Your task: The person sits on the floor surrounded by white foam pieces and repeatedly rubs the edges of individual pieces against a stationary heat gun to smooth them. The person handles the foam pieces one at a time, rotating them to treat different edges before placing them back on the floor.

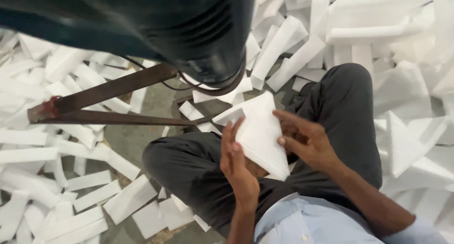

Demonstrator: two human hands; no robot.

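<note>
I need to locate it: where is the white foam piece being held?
The white foam piece is centre frame, between left hand and right hand, above the lap.

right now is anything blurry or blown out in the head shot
Head view: the dark machine body at the top is close and soft; the white foam strips at the left are smeared; the foam pile at upper right glares, nearly featureless; the foam piece and both hands are fairly sharp.

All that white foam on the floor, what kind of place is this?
Probably a workshop where foam gets cut. White foam offcuts litter the concrete floor, a dark machine stands on a rusty metal frame, and both hands hold a foam piece.
</note>
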